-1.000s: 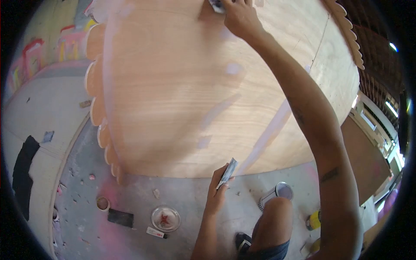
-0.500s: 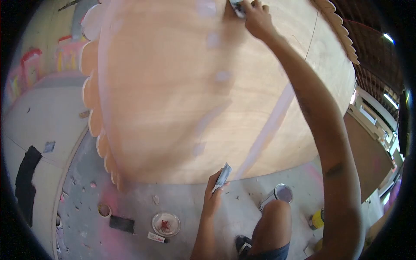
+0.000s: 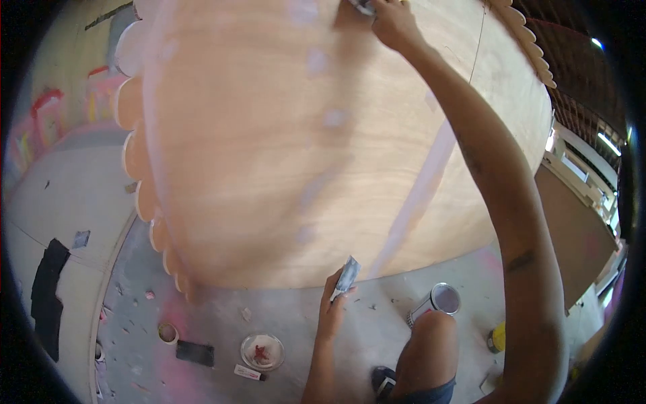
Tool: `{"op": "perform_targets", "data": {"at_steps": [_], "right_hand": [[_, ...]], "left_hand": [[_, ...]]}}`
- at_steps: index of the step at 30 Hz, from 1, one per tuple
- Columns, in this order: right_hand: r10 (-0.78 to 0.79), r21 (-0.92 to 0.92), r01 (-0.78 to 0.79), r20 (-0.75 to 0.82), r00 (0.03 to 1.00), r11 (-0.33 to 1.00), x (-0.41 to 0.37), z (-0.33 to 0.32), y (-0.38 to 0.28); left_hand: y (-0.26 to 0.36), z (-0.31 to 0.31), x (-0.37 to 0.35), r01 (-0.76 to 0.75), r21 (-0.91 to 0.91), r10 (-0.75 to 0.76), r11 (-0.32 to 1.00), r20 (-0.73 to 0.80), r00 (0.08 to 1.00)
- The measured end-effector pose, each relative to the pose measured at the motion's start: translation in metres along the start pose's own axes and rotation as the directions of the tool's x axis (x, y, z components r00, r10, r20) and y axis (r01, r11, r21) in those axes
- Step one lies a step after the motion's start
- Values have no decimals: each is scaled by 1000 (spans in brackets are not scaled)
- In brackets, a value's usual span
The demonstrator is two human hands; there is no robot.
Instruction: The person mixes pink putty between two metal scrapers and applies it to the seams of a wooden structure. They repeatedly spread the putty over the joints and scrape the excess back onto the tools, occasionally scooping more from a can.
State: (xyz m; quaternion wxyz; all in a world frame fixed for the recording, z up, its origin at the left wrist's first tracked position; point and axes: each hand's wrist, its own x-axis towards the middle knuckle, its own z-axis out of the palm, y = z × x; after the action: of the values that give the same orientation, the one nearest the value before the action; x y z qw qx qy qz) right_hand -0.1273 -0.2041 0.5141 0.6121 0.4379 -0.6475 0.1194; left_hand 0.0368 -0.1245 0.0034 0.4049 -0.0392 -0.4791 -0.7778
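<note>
A large pale wooden panel [image 3: 256,148] with scalloped edges fills the middle of the view, marked with lilac filler patches and strips. My right hand [image 3: 396,25] is at the top, its fingers closed on a metal scraper [image 3: 363,7] that meets the panel near the upper frame edge. Lower down, my left hand [image 3: 331,304] holds a putty knife [image 3: 346,275], its flat blade pointing up and coated with greyish filler, in front of the panel's bottom edge.
On the grey floor lie a round lid with reddish stuff [image 3: 262,352], a small tube [image 3: 249,372], a dark block [image 3: 195,353] and a tape roll [image 3: 167,332]. An open can [image 3: 445,299] stands behind my knee, with a yellow tin [image 3: 496,338] to its right.
The view has shifted slightly, so the panel's patches sit further left. My right hand and its scraper are a little higher and further left in view. Both tools are still held.
</note>
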Motion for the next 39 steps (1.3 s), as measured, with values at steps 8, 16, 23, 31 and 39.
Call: {"op": "perform_targets", "data": {"at_steps": [8, 16, 23, 31, 39], "right_hand": [[-183, 100, 168, 169, 968, 981, -6, -32, -8], [-188, 90, 191, -43, 981, 977, 61, -42, -66], [-180, -58, 174, -141, 973, 983, 52, -3, -53], [-28, 91, 28, -10, 1000, 995, 81, -46, -38], [-262, 103, 244, 229, 938, 964, 64, -54, -50]], "left_hand": [[4, 1, 0, 35, -11, -35, 999, -20, 999], [-6, -7, -1, 38, -67, -36, 997, 24, 999], [-4, -4, 2, 68, -38, -71, 997, -79, 994], [-11, -10, 5, 73, -96, -77, 993, -37, 996], [-7, -6, 2, 79, -132, -87, 988, -61, 994]]}}
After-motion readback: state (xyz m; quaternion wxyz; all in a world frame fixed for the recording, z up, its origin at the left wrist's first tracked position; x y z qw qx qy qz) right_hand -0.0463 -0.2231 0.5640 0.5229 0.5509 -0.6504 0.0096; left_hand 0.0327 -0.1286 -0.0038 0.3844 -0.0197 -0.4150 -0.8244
